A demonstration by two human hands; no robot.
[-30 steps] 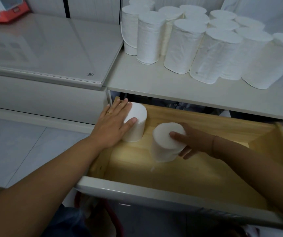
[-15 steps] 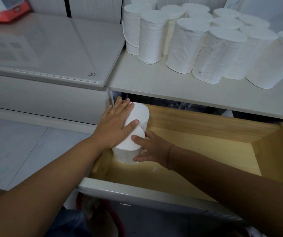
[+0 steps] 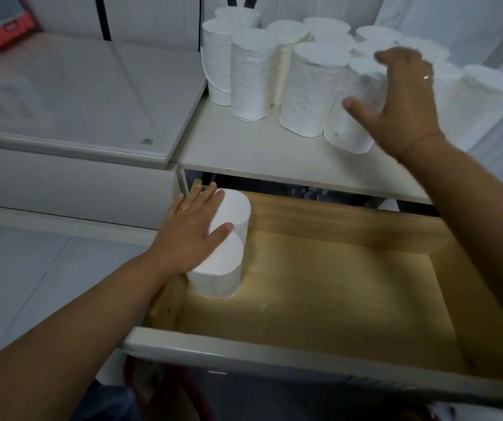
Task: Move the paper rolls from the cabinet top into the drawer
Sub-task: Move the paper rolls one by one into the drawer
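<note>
Left hand (image 3: 194, 230) is down flat, fingers straight and together, resting on top of the two rolls standing in the drawer (image 3: 335, 299). The fingertips lie across the far roll (image 3: 235, 208), the palm covers part of the near roll (image 3: 220, 271), and there's a ring (image 3: 185, 209) on one finger. Both rolls stand upright, touching each other, tucked against the drawer's left wall, with the far one right in the far left corner.

Up on the cabinet top (image 3: 244, 153), the right hand (image 3: 402, 98) is spread wide over a front roll (image 3: 346, 132) at the right of the group. The thumb sits against that roll's front and the fingers arch over its top. The hand is smeared with blur and isn't clamped down on it. The roll stands on the surface. A second ring (image 3: 426, 77) shows on this hand.

The rest of the paper rolls (image 3: 250, 77) crowd the far part of the cabinet top, all upright, packed shoulder to shoulder. How many there are is hard to tell behind the hand. The drawer is pulled well out below them, pale wood inside, with a white front edge (image 3: 244, 350) nearest the camera.

Left of the cabinet sits a low white unit with a glossy lid (image 3: 77, 95), right beside it, and a red-orange box (image 3: 1, 28) rests on its far left corner. Pale floor tiles (image 3: 16, 268) run along the left.
</note>
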